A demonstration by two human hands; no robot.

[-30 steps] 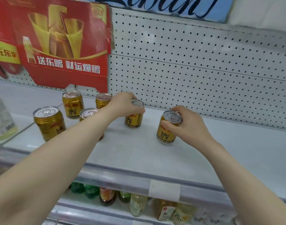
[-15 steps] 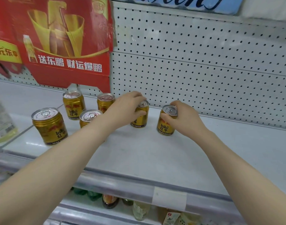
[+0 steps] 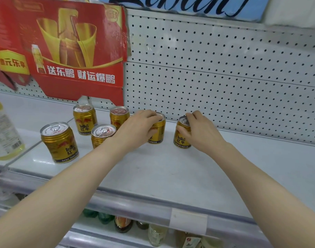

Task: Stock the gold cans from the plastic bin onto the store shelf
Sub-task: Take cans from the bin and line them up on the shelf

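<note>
Several gold Red Bull cans stand upright on the white shelf point(image 3: 171, 169). My left hand point(image 3: 137, 129) wraps a gold can point(image 3: 157, 130) near the back of the shelf. To its right, my right hand point(image 3: 201, 133) grips a second gold can point(image 3: 181, 136) from the top and side; both rest on the shelf surface. More cans stand to the left: a front one point(image 3: 59, 142), one behind it point(image 3: 84, 119), one partly behind my left arm point(image 3: 102, 134) and one at the back point(image 3: 118, 117). The plastic bin is out of view.
A red cardboard display box point(image 3: 69, 51) leans on the pegboard back wall point(image 3: 224, 77) at upper left. A clear bottle of yellow liquid point(image 3: 4, 133) stands at the far left. Bottles point(image 3: 156, 233) fill the lower shelf under the price-strip edge point(image 3: 189, 222).
Both hands have slid their cans further back toward the pegboard wall. The right can, tilted a second ago, now stands upright on the shelf.
</note>
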